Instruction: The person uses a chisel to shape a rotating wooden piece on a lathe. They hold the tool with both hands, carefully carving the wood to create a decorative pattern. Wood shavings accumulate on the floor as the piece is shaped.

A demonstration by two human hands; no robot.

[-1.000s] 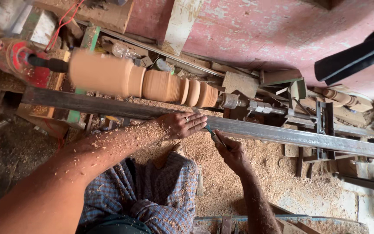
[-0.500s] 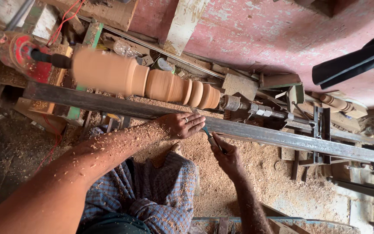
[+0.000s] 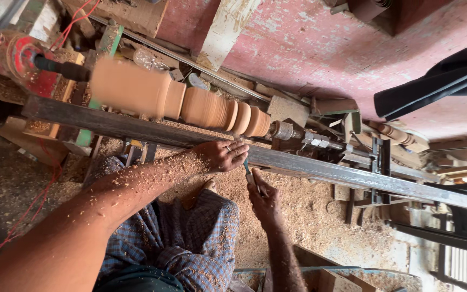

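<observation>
Head view: my left hand [image 3: 221, 156] rests on the steel rail [image 3: 309, 168], fingers pinching the tool [image 3: 248, 172] near its tip, just below the right end of the turned wood [image 3: 190, 103] spinning on the lathe. My right hand [image 3: 263, 200] is closed around the tool's handle lower down, near the sawdust [image 3: 304, 216] on the floor. Against the frame a second ago, the right hand sits closer under the left, and the tool now stands steeper, its tip tucked in at the rail by the last bead of the wood. By my reading, that puts the edge at the narrow end by the metal centre [image 3: 287, 131]. Otherwise the view has only shifted slightly; wood chips cover my left forearm as before.
</observation>
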